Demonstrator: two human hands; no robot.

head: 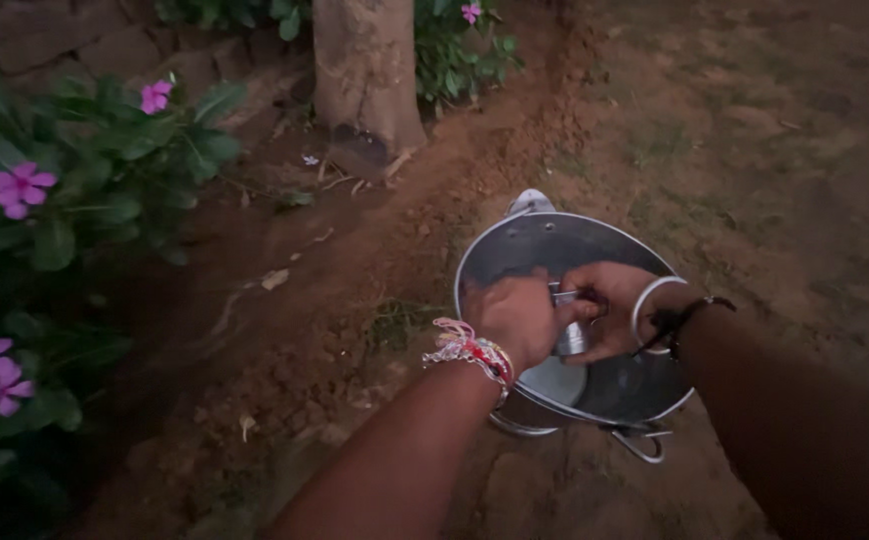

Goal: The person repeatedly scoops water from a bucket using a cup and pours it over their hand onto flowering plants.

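Observation:
A round metal bucket [515,245] stands on bare brown soil, its handle lying at the near side. Both my hands are inside its mouth. My left hand [520,315], with a red and white thread band on the wrist, is closed around a small shiny metal cup [573,338]. My right hand [605,305], wearing a silver bangle and a dark thread, grips the same cup from the right. Whether the bucket holds water is hard to tell in the dim light.
A tree trunk [365,75] rises at the top centre. Green plants with pink flowers [15,188] fill the left side, more bloom behind the trunk [471,12]. A stone wall [35,35] runs at the top left. Loose dirt [755,150] lies to the right.

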